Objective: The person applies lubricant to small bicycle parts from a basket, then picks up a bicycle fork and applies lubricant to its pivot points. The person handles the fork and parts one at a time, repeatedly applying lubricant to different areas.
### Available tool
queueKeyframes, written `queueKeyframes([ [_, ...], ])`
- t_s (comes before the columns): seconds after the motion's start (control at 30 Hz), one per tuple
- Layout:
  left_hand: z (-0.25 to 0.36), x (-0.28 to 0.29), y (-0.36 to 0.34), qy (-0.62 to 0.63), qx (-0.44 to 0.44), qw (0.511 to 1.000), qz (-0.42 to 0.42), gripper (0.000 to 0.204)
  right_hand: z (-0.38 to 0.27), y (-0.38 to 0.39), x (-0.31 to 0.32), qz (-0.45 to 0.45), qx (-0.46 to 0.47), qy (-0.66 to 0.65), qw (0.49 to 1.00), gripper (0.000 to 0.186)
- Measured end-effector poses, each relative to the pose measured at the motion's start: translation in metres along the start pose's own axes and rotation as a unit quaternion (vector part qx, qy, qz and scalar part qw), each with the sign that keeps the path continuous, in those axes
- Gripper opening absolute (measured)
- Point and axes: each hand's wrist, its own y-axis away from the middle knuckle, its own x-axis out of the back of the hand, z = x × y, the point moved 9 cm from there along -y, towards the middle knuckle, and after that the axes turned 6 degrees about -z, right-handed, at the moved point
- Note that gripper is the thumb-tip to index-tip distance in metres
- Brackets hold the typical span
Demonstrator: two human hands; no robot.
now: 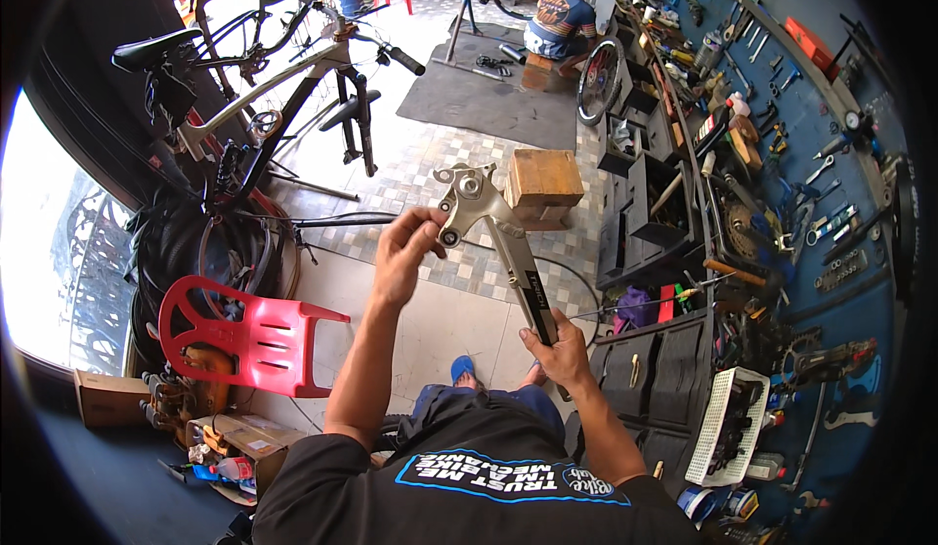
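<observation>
In front of me I hold up a silver-grey bicycle crank arm (510, 249) with a dark panel along its shaft. Its spider, with several bolt-hole tabs and a round centre boss, is at the upper left end. My right hand (561, 350) is closed round the lower end, with the thumb on the near face. The thumb and fingers of my left hand (408, 250) pinch at one of the lower left spider tabs. Whether a small part is also between those fingertips, I cannot tell.
A red plastic chair (278, 345) stands to my left, below a partly stripped bicycle (293, 96). A wooden block (543, 188) is ahead. Black drawers (653, 374) and a tool-covered blue wall (782, 174) line the right. A person (560, 22) sits far off near a wheel (599, 81).
</observation>
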Motion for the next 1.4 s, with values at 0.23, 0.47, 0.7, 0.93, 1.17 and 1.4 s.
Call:
queueKeyframes([
  [0.23,-0.001,-0.025,0.015,0.089,-0.010,0.995,0.052,0.019,0.006,-0.003,-0.001,0.035,-0.026,0.058,0.997,0.025],
  [0.47,-0.009,-0.016,0.013,0.040,0.056,0.997,0.036,0.011,0.007,-0.003,0.002,0.030,-0.009,0.100,0.995,0.025],
  [0.7,-0.014,-0.005,0.007,-0.161,0.249,0.938,-0.178,0.019,0.013,-0.008,0.040,0.005,0.019,0.198,0.980,0.026],
  [0.93,-0.042,-0.002,0.020,0.073,0.255,0.960,-0.089,0.013,0.004,-0.008,0.032,0.011,0.007,0.176,0.984,0.028],
  [1.17,-0.073,0.000,0.034,0.221,0.107,0.960,0.137,0.002,0.013,-0.008,0.015,0.046,-0.003,0.179,0.983,0.027],
  [1.4,-0.075,0.014,0.026,0.140,0.125,0.978,0.093,0.006,0.023,-0.005,0.008,0.047,0.004,0.199,0.979,0.028],
])
